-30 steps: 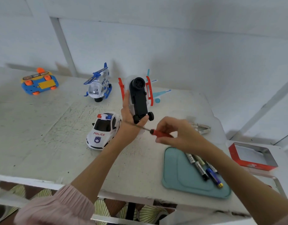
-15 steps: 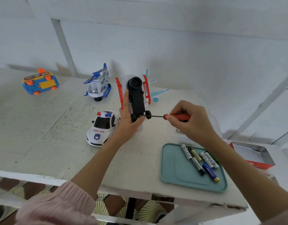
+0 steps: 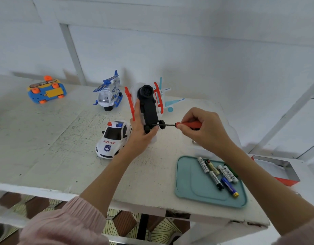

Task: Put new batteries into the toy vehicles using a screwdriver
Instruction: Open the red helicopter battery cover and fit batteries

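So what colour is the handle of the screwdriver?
Red, on the screwdriver that the right hand holds; the head view shows it.

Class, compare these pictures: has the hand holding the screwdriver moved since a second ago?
Yes. The right hand with the screwdriver has risen away from the tray, toward the toy's wheels.

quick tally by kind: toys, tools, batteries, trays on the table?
Toy vehicles: 5: held toy, police car, helicopter, plane, blue car
Screwdrivers: 1
Batteries: about 7, overlapping, so the exact count is unsure
Trays: 1
Total: about 14
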Motion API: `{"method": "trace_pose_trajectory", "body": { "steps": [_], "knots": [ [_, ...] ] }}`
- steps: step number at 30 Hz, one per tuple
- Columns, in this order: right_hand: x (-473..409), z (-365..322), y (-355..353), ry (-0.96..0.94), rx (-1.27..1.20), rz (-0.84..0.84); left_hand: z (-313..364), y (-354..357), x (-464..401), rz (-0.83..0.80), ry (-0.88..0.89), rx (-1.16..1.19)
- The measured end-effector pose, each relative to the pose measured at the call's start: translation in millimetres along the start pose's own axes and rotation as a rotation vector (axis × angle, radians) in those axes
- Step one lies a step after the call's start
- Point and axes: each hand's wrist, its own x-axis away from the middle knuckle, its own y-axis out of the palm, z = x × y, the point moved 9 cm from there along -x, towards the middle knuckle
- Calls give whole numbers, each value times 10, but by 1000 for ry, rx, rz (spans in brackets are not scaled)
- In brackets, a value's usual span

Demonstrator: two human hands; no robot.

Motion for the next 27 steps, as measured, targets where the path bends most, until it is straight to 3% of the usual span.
{"method": "trace_pose_trajectory", "body": {
  "steps": [14,21,25,27],
  "knots": [
    [0,-18,-23,7,80,2,63,32,23,0,6,-29],
    [-34,-173,-2,-115,75,-29,76,24,18,6,36,4],
    [-58,-49,55,101,106,-150,64,45,2,9,27,-1],
    [-70,-28,67,113,189,-148,51,55,-4,5,25,-3]
  ]
}}
